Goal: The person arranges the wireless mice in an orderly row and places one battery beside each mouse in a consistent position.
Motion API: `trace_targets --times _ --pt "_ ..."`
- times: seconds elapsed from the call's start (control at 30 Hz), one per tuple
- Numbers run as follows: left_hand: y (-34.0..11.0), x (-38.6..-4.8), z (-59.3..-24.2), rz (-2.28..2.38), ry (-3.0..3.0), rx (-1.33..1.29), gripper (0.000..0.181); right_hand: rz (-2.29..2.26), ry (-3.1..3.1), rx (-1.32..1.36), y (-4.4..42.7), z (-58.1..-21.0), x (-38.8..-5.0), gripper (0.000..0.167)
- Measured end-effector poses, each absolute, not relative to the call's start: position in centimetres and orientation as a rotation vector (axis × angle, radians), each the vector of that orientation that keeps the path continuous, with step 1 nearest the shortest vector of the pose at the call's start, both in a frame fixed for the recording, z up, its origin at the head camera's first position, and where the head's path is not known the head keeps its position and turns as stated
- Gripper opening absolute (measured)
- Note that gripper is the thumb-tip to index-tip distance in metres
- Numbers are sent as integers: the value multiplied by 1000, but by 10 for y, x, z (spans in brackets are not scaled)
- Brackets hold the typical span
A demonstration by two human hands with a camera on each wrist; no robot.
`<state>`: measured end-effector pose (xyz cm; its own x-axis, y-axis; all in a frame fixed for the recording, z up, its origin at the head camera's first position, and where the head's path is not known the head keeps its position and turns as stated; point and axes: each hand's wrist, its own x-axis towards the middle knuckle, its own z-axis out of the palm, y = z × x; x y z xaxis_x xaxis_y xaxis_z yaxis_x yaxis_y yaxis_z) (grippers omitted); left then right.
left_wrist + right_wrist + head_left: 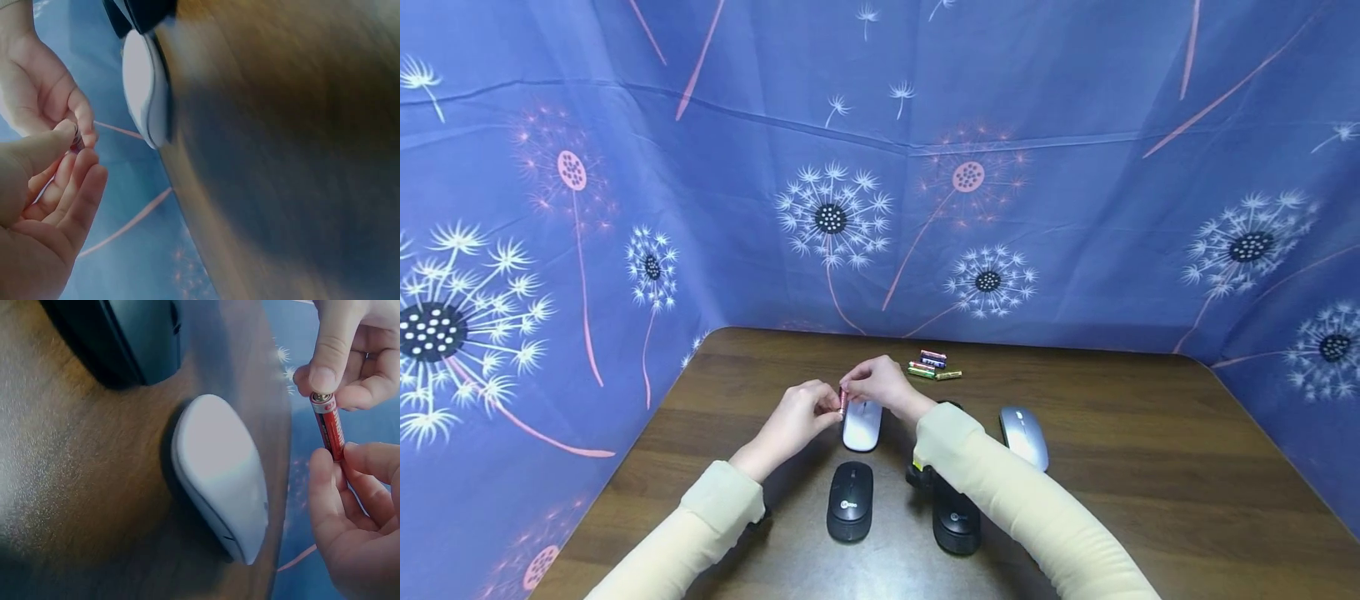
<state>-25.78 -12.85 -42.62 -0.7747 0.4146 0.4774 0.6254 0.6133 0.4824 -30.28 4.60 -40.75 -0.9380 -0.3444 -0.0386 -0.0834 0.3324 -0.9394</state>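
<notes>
Head view: pinching a red battery (843, 401) at its two ends, fingertips of left hand (801, 415) and right hand (883, 385) close together, raised off a brown wooden table (1150, 433) and near a white mouse (862, 427). Farther back, slightly right, a small group of batteries (934, 363); farther right, a silver-grey mouse (1024, 435); in the foreground, a black mouse (851, 502) and a second black mouse (957, 521), partly hidden by the pale right sleeve (1022, 508)
</notes>
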Motion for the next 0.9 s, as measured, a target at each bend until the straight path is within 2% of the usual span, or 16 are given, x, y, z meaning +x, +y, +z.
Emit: trace_targets --times 0.27,0.73,0.9 --pt "-142 -261 -439 -866 -2586 -830 20 -1365 2618 -486 34 -422 -311 7" --pt "-149 -268 -448 -825 -2706 -819 20 -1013 2850 -750 25 -438 -314 5" --pt "-147 -273 -451 -810 -2730 -844 19 -883 2908 -735 23 -438 -314 6"
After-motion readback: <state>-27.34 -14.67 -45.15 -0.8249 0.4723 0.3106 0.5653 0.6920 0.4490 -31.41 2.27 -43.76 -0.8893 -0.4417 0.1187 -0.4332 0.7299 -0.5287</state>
